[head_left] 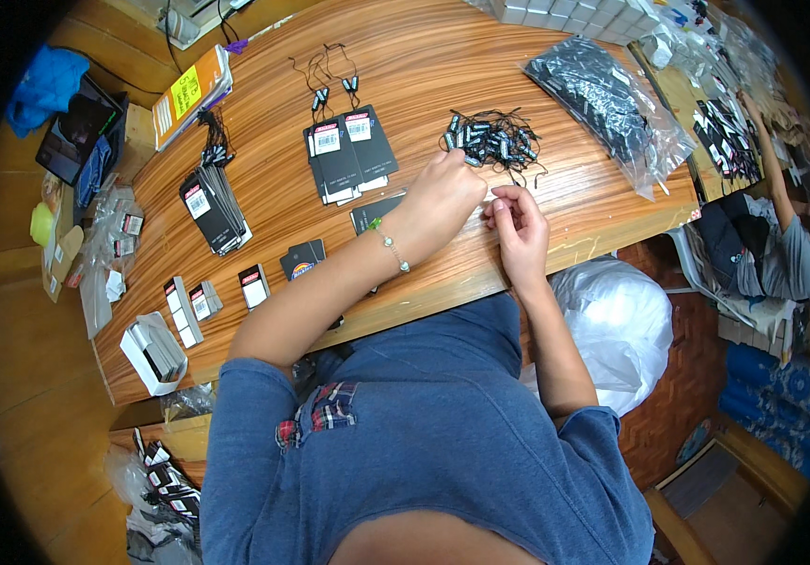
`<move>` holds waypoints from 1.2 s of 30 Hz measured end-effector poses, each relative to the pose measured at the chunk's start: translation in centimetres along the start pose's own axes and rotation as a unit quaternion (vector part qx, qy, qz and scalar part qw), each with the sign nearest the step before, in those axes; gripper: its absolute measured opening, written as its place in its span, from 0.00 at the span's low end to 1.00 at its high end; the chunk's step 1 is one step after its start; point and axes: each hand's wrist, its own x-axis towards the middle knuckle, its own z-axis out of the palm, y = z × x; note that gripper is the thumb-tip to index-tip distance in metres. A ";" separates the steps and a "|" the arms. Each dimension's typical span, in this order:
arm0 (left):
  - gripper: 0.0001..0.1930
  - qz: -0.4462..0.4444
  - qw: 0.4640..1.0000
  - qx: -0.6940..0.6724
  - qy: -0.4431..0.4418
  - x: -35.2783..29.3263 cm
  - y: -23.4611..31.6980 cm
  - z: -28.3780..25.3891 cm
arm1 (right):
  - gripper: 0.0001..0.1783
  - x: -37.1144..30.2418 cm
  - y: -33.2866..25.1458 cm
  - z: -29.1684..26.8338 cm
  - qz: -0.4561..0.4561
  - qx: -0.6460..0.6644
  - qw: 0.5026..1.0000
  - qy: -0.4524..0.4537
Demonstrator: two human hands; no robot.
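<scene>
My left hand (444,195) is closed, knuckles up, at the near left edge of a loose pile of black tag strings (499,141) with small plastic seals. Its fingertips are hidden behind the hand. Close beside it, my right hand (522,234) has thumb and fingers curled together over the table's near edge; what either hand holds is too small to make out. Left of the pile lie black hang tags (367,151) with white barcode stickers, their strings stretched away from me. Under my left forearm a dark card (374,214) is partly covered.
A clear bag of black strings (602,104) lies at the right. Farther left are a stack of strung tags (214,212), small sticker stacks (182,311) and a white box of cards (153,353). A white plastic bag (612,325) stands below the table. Another person (791,254) works at right.
</scene>
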 end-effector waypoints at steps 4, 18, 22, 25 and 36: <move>0.04 -0.019 0.999 -0.033 0.007 0.1 0.4 0.1 | 0.06 0.0 0.4 0.0 -0.004 0.002 1.000 0.008; 0.04 -0.045 0.997 -0.060 0.003 -0.2 -0.6 0.9 | 0.07 0.2 0.0 0.0 -0.014 -0.007 1.000 0.003; 0.05 -0.131 0.975 -0.168 -0.059 -0.8 -2.4 -2.5 | 0.10 0.5 -0.1 -0.3 0.030 0.050 0.997 -0.044; 0.08 -0.201 0.944 -0.254 -0.060 -1.8 -2.8 -5.1 | 0.14 1.4 -3.1 0.0 0.049 0.076 0.989 -0.120; 0.24 -0.181 0.872 -0.401 0.216 -6.2 -1.7 -6.2 | 0.12 3.7 -9.2 5.6 0.072 0.296 0.928 -0.216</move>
